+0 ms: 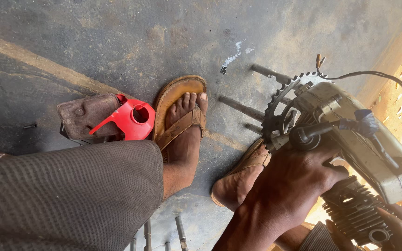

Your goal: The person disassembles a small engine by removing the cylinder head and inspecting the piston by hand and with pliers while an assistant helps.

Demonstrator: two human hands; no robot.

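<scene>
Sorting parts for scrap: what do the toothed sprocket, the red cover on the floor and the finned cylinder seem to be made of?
The toothed grey sprocket looks like bare steel: dull metallic, grimy, sharp cut teeth. The red moulded cover looks like plastic: smooth, glossy, uniform colour, thin rounded edges. The dark finned engine cylinder appears to be cast metal, possibly aluminium, with thin cooling fins under oily grime. The left hand rests against the engine.

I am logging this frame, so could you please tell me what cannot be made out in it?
- Right hand, head view: cut off by the bottom and right edges; its grip on the finned cylinder cannot be judged.
- Left hand: its fingertips are hidden behind the engine casing.
- Sprocket: partly hidden by the casing.
- Dark plate: partly covered by the red plastic cover.
- Small bolt: too small to identify surely.
</scene>
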